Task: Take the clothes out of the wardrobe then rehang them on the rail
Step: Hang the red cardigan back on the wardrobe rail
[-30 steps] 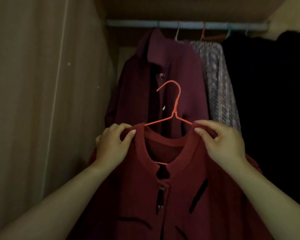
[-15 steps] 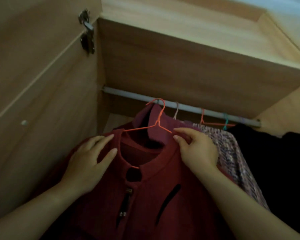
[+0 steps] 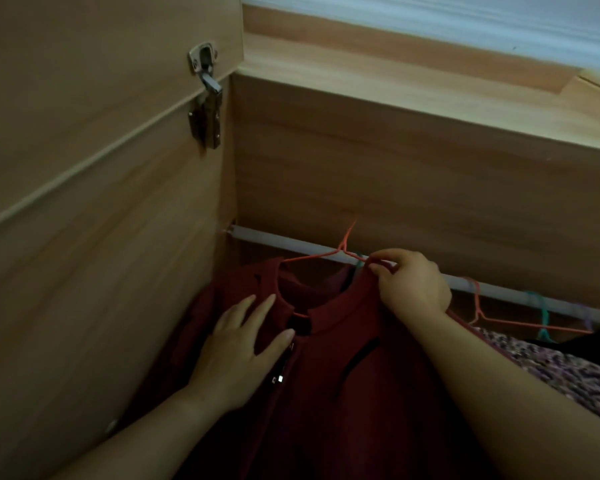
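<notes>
A dark red garment [image 3: 343,393] hangs on an orange wire hanger [image 3: 321,256] whose hook rises in front of the grey wardrobe rail [image 3: 278,241]; I cannot tell whether the hook sits on the rail. My right hand [image 3: 409,282] pinches the garment's right shoulder and the hanger wire just below the rail. My left hand [image 3: 239,351] lies flat with spread fingers on the garment's front, beside the collar.
On the rail to the right hang a patterned garment [image 3: 568,372] on another orange hanger [image 3: 499,318], a teal hanger [image 3: 542,318] and dark clothes. The open door with a metal hinge [image 3: 207,105] stands close on the left. The wardrobe's top panel [image 3: 413,168] is just above the rail.
The garment and hanger have gone up to the rail. My left hand has let go of the shoulder and now rests flat on the front. The view has tilted upward.
</notes>
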The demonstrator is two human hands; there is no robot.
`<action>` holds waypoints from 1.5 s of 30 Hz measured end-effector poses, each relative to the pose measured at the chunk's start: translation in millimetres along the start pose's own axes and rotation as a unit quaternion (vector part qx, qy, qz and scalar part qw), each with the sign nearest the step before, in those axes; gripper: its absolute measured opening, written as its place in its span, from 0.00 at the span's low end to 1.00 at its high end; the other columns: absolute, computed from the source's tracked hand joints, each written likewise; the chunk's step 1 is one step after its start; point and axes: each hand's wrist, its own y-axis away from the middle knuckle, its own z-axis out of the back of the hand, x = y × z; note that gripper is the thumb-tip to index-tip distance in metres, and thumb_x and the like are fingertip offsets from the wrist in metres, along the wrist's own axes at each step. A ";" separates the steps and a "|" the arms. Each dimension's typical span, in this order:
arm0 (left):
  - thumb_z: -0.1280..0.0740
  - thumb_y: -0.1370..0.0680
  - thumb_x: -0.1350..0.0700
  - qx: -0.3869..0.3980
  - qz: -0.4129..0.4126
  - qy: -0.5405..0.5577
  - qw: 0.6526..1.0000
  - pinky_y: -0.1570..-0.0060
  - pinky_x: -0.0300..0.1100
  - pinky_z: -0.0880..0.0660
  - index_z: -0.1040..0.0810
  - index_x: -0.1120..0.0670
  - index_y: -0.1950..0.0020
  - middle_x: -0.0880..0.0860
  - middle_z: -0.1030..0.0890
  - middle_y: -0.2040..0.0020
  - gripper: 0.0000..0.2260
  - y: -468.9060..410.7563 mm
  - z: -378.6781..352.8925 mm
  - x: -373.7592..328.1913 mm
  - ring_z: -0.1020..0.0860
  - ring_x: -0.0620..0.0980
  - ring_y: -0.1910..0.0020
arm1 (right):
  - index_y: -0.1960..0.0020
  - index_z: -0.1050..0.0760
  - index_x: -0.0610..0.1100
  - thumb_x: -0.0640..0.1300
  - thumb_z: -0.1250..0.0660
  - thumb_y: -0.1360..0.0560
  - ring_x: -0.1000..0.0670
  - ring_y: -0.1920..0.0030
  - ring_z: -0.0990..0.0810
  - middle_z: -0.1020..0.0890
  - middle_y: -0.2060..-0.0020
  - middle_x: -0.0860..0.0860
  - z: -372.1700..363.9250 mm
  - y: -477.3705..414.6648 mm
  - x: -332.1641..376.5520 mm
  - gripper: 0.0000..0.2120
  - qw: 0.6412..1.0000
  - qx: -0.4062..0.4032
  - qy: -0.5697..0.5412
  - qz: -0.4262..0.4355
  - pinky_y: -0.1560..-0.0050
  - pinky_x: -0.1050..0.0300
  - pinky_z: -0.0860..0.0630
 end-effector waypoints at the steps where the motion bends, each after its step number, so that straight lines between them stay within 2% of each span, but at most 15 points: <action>1: 0.59 0.39 0.23 0.002 0.001 0.001 1.000 0.26 0.47 0.49 0.50 0.37 0.26 0.45 0.50 0.23 0.43 -4.3 -5.3 2.0 0.52 0.46 0.24 | 0.49 0.21 0.59 0.51 0.36 0.23 0.48 0.52 0.22 0.19 0.52 0.53 -3.8 -3.6 -0.4 0.06 1.000 0.000 0.004 -0.002 0.61 0.56 0.28; 4: 0.62 0.41 0.20 -0.001 0.001 -0.004 1.000 0.26 0.49 0.48 0.51 0.37 0.25 0.46 0.50 0.23 0.46 -12.7 -18.8 11.5 0.52 0.46 0.24 | 0.48 0.21 0.59 0.51 0.36 0.23 0.49 0.54 0.23 0.20 0.54 0.53 -16.3 -10.8 -2.9 0.07 1.000 0.007 0.024 0.000 0.62 0.57 0.30; 6: 0.60 0.38 0.21 -0.004 0.002 -0.007 1.000 0.27 0.48 0.48 0.50 0.37 0.25 0.46 0.49 0.23 0.43 -12.6 -22.2 17.5 0.51 0.46 0.24 | 0.48 0.22 0.58 0.51 0.36 0.23 0.49 0.55 0.24 0.21 0.55 0.53 -24.3 -13.9 -5.4 0.06 0.999 0.011 0.039 0.012 0.62 0.57 0.30; 10: 0.59 0.34 0.24 -0.023 -0.006 -0.015 1.000 0.28 0.42 0.49 0.48 0.36 0.26 0.44 0.48 0.23 0.38 1.2 -23.9 31.7 0.51 0.44 0.25 | 0.50 0.21 0.59 0.53 0.35 0.24 0.47 0.49 0.23 0.19 0.52 0.52 -42.1 -18.1 -4.7 0.05 0.997 0.012 0.068 0.035 0.58 0.53 0.24; 13: 0.61 0.35 0.27 -0.015 -0.008 -0.033 0.999 0.29 0.41 0.49 0.50 0.35 0.26 0.43 0.50 0.23 0.37 13.5 -28.2 47.6 0.53 0.42 0.25 | 0.51 0.21 0.59 0.53 0.34 0.24 0.51 0.56 0.24 0.19 0.53 0.53 -55.7 -19.1 0.7 0.05 0.992 0.042 0.093 0.070 0.64 0.57 0.27; 15: 0.56 0.30 0.28 -0.005 -0.009 -0.049 0.999 0.29 0.42 0.49 0.50 0.36 0.26 0.43 0.50 0.23 0.33 19.9 -30.5 57.6 0.53 0.42 0.25 | 0.50 0.21 0.58 0.52 0.34 0.25 0.52 0.57 0.24 0.19 0.53 0.53 -64.7 -16.1 2.7 0.05 0.986 0.080 0.105 0.097 0.64 0.57 0.27; 18: 0.51 0.23 0.36 0.019 -0.008 -0.039 0.999 0.29 0.42 0.49 0.49 0.37 0.25 0.44 0.50 0.23 0.25 26.9 -33.6 62.6 0.53 0.43 0.25 | 0.48 0.22 0.59 0.53 0.34 0.25 0.52 0.54 0.21 0.19 0.51 0.55 -73.6 -8.6 1.4 0.06 0.980 0.093 0.118 0.132 0.60 0.54 0.22; 23: 0.51 0.23 0.36 0.022 -0.014 -0.006 1.000 0.30 0.40 0.47 0.48 0.37 0.26 0.42 0.50 0.23 0.26 34.6 -42.3 58.9 0.51 0.43 0.25 | 0.42 0.24 0.58 0.55 0.37 0.24 0.52 0.50 0.21 0.20 0.47 0.56 -63.9 5.2 -7.1 0.12 0.965 0.059 0.148 0.207 0.58 0.57 0.25; 26: 0.54 0.28 0.29 0.016 -0.006 0.008 1.000 0.31 0.40 0.45 0.48 0.37 0.26 0.42 0.49 0.23 0.31 45.3 -44.5 54.0 0.50 0.42 0.26 | 0.35 0.29 0.57 0.57 0.40 0.23 0.52 0.45 0.24 0.23 0.42 0.54 -47.1 25.3 -18.6 0.17 0.949 0.065 0.196 0.239 0.56 0.57 0.29; 29: 0.59 0.34 0.26 0.010 -0.006 0.012 1.000 0.32 0.39 0.42 0.48 0.37 0.26 0.41 0.47 0.24 0.38 60.8 -41.0 47.2 0.46 0.41 0.27 | 0.30 0.35 0.57 0.60 0.42 0.24 0.49 0.36 0.30 0.32 0.33 0.53 -26.4 59.9 -38.4 0.24 0.949 0.044 0.229 0.212 0.41 0.49 0.31; 32: 0.58 0.35 0.27 0.012 -0.010 -0.011 1.000 0.36 0.36 0.40 0.48 0.38 0.26 0.40 0.46 0.25 0.39 80.1 -38.1 39.8 0.43 0.41 0.28 | 0.28 0.38 0.54 0.62 0.41 0.27 0.47 0.29 0.39 0.40 0.27 0.50 -15.8 97.2 -58.2 0.30 0.969 0.028 0.209 0.132 0.36 0.45 0.35; 35: 0.55 0.31 0.29 0.023 -0.021 -0.038 0.999 0.38 0.34 0.36 0.50 0.40 0.25 0.40 0.45 0.26 0.36 102.3 -34.2 35.0 0.40 0.40 0.30 | 0.28 0.37 0.48 0.62 0.37 0.29 0.43 0.29 0.41 0.40 0.27 0.46 -10.7 123.3 -73.2 0.34 0.983 0.003 0.159 0.093 0.35 0.42 0.35; 40: 0.47 0.21 0.41 0.030 -0.005 -0.073 0.997 0.41 0.35 0.30 0.54 0.40 0.24 0.41 0.44 0.27 0.27 140.6 -27.2 34.9 0.37 0.39 0.33 | 0.28 0.36 0.45 0.64 0.37 0.32 0.42 0.31 0.38 0.39 0.28 0.45 8.4 163.0 -77.3 0.38 0.995 0.002 0.089 0.055 0.35 0.42 0.35; 42: 0.42 0.20 0.49 0.025 -0.007 -0.035 0.999 0.47 0.31 0.29 0.49 0.40 0.25 0.42 0.37 0.31 0.26 153.9 -27.1 38.3 0.31 0.37 0.41 | 0.28 0.36 0.44 0.65 0.38 0.35 0.40 0.32 0.36 0.37 0.29 0.44 13.4 191.7 -79.6 0.41 0.997 0.006 0.055 0.059 0.36 0.43 0.34; 45: 0.37 0.22 0.61 0.003 -0.020 0.016 1.000 0.54 0.22 0.33 0.37 0.44 0.27 0.43 0.27 0.43 0.26 166.8 -20.2 43.8 0.27 0.37 0.52 | 0.29 0.34 0.45 0.56 0.28 0.36 0.42 0.36 0.30 0.32 0.34 0.43 22.6 224.3 -84.7 0.39 0.998 0.024 0.005 0.053 0.41 0.53 0.33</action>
